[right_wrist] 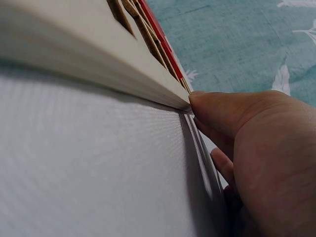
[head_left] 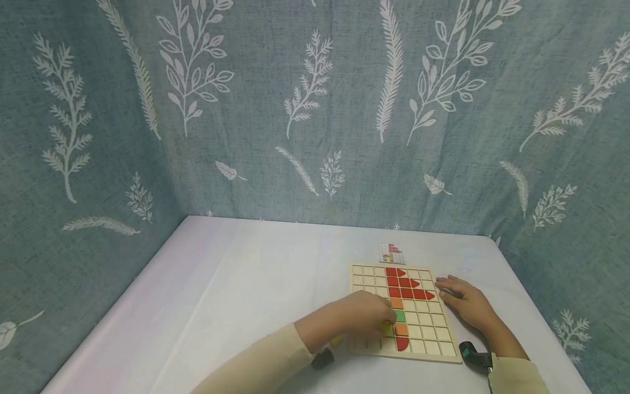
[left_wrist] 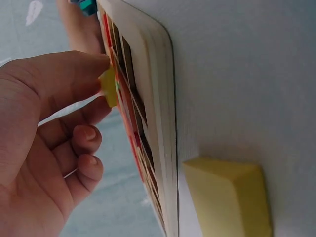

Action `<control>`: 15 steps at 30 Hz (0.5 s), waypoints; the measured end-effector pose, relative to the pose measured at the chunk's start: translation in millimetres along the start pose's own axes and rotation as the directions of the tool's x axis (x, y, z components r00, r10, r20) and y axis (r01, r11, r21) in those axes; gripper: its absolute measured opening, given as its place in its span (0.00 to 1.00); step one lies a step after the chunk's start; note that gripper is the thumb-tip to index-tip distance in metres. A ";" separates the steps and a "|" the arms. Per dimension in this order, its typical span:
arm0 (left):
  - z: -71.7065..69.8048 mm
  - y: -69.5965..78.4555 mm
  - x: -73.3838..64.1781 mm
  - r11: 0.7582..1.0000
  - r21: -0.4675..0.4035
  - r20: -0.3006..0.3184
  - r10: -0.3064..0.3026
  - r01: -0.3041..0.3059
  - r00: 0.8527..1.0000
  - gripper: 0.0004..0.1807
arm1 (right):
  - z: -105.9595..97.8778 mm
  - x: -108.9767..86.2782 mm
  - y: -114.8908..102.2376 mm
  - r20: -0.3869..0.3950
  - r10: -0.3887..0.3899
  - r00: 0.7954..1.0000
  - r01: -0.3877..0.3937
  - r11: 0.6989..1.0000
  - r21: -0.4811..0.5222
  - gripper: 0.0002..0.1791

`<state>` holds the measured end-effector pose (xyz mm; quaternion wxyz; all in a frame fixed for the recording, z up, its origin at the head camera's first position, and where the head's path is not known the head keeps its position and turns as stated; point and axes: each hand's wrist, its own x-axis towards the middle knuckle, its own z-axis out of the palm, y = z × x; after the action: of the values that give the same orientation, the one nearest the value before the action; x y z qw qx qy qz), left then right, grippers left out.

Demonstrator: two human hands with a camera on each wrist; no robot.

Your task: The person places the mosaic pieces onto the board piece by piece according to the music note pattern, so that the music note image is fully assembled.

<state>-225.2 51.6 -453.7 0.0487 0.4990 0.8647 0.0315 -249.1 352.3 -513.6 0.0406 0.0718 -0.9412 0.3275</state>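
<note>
A wooden grid board (head_left: 433,332) lies on the table with coloured pieces in its cells. Red pieces (head_left: 401,282) form three stepped rows ending in points; below them run an orange square, a green square (head_left: 400,317), another orange square and a rounded red piece (head_left: 402,343). Between thumb and fingertips, my left hand (head_left: 361,313) pinches a small yellow piece (left_wrist: 108,89) at the board's surface. Its exact shape is partly covered by the fingers. At the board's right edge rests my right hand (head_left: 467,303), its thumb (right_wrist: 212,106) touching the rim.
Beyond the board lies a small pattern card (head_left: 391,253) with a similar coloured design. A yellow block (left_wrist: 229,197) sits on the white table (head_left: 256,284) beside the board's near left side. Patterned blue-green curtains (head_left: 315,109) surround the table.
</note>
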 end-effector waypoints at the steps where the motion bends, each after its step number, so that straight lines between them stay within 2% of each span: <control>1: 0.5 0.6 0.9 1.000 0.002 0.001 -0.003 0.003 1.000 0.10 | 0.0 0.0 0.1 0.000 -0.001 1.000 0.001 1.000 0.000 0.26; 6: 0.5 3.7 4.2 1.000 0.006 0.011 -0.013 0.013 1.000 0.12 | 0.1 0.2 0.7 -0.002 0.000 1.000 0.000 1.000 0.002 0.26; 15: 0.3 6.6 7.1 0.999 0.032 0.009 -0.026 0.026 1.000 0.07 | 0.8 0.7 1.3 -0.004 0.011 1.000 -0.011 1.000 0.015 0.26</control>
<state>-223.0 61.1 -453.7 0.0454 0.4886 0.8712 0.0148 -250.1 352.7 -515.0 0.0403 0.0663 -0.9391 0.3347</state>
